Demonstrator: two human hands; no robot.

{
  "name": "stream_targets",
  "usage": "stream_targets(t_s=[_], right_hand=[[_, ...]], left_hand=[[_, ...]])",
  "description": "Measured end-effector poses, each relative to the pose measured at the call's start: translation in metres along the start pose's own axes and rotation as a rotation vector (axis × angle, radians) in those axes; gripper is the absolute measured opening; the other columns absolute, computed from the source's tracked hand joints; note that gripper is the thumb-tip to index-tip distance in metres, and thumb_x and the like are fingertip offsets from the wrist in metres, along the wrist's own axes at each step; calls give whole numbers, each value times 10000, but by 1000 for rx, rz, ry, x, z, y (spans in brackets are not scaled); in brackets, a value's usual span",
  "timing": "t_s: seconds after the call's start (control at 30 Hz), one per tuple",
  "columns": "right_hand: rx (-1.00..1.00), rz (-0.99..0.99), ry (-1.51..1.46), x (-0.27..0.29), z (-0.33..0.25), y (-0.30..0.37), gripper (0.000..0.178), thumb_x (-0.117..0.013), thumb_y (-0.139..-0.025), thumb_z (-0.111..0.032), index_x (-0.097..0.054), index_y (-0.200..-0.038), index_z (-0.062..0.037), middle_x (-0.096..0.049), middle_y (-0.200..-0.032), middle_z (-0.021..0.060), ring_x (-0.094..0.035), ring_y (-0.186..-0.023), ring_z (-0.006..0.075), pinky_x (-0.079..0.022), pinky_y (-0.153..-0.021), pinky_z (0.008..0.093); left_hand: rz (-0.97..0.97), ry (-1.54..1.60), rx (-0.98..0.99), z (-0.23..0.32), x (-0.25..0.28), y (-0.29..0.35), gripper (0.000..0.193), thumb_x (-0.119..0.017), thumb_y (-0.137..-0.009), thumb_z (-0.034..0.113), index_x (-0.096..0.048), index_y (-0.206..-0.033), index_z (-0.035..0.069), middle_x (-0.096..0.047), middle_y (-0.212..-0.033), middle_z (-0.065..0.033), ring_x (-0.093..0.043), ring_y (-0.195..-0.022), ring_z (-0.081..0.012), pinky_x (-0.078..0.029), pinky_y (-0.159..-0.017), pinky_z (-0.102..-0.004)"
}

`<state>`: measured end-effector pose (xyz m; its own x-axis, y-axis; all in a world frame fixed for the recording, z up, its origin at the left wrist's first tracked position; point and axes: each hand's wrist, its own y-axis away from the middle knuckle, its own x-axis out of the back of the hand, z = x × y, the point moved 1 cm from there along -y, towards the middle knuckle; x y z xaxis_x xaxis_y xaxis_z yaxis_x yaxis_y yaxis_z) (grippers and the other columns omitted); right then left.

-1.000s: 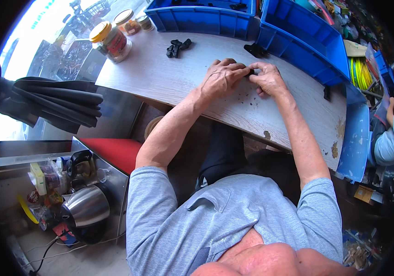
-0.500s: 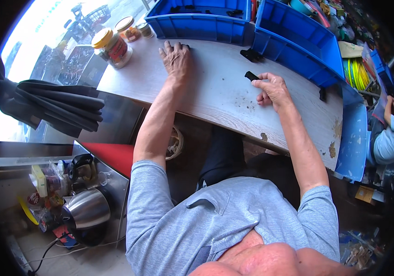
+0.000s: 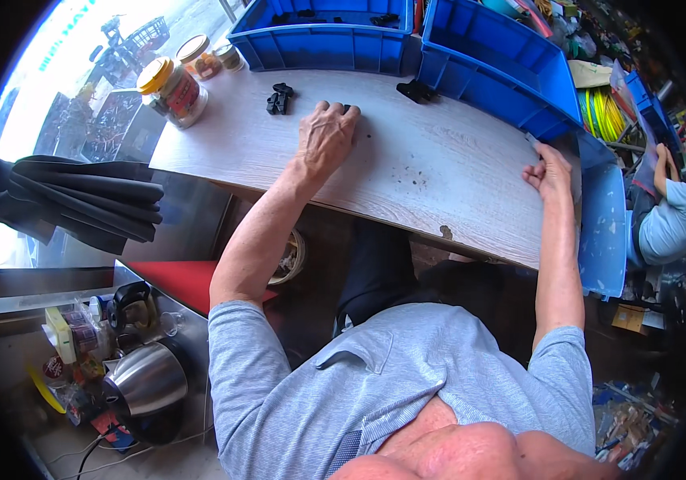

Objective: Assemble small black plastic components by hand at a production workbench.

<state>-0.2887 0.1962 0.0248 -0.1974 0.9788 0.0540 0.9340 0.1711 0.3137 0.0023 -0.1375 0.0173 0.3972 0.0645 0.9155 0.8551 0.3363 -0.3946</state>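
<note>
My left hand (image 3: 328, 138) is on the pale tabletop with its fingers curled under. A dark bit shows at its fingertips, but most of what they close on is hidden. To its left lie black plastic parts (image 3: 280, 98) in a small cluster. My right hand (image 3: 551, 173) is at the table's right end, below the corner of the right blue bin, thumb and fingers drawn together. What it pinches is too small and covered to make out. Another black part (image 3: 418, 91) lies between the hands, close against the right blue bin (image 3: 497, 76).
The left blue bin (image 3: 319, 48) holds several black parts. Jars (image 3: 173, 92) with yellow and pale lids stand at the table's far left. A light-blue container (image 3: 603, 232) adjoins the right end. A steel kettle (image 3: 148, 380) is at lower left; another person (image 3: 671, 228) is at right.
My left hand has shifted right and nearer, uncovering the cluster of black parts. My right hand has swung right to the table's end; the black part it held no longer shows in it.
</note>
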Motion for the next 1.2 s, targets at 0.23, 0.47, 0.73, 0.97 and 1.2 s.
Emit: stream_targets(t_s=[0.23,0.47,0.73,0.97,1.2], right_hand=[[109,297,-147,38,0,-10,300,-811,-837,-213,-701,-1084,-83,-494,-551,53,-591,-519,222,-606,-583,450],[70,-135,67,-48,1,38,326,-793,-850,-216,-685,-1126,-78,-496,-563,7,-585,-499,161,-602,-526,380],[113,-394,328,-159,-8,65,412,-772,-865,-251,-662,-1216,-65,-490,-568,6,-580,-477,135,-578,-478,326],[224,-333,479,-210,-10,67,449,-759,-877,-231,-670,-1291,-82,-616,-646,82,-575,-461,134,-533,-423,284],[263,-268,608,-228,-8,67,345,-767,-859,-260,-736,-1165,-103,-701,-780,82,-630,-522,145,-547,-441,284]], left_hand=[[-102,128,-40,-4,4,-6,207,-723,-819,140,-703,-1013,71,-698,-981,-137,-656,-986,-342,-566,-811,-457],[204,81,-16,-10,-9,-9,170,-716,-902,202,-734,-1042,107,-707,-1000,-125,-646,-979,-332,-549,-813,-442],[229,153,181,-11,-29,-22,209,-676,-940,294,-756,-955,102,-706,-870,-115,-661,-857,-342,-529,-772,-450],[331,221,160,-4,-29,-19,218,-692,-911,264,-736,-1050,102,-724,-944,-125,-660,-901,-357,-532,-804,-445],[187,237,46,-1,-25,-17,273,-679,-887,132,-685,-1159,112,-732,-1021,-105,-656,-968,-341,-540,-830,-454]])
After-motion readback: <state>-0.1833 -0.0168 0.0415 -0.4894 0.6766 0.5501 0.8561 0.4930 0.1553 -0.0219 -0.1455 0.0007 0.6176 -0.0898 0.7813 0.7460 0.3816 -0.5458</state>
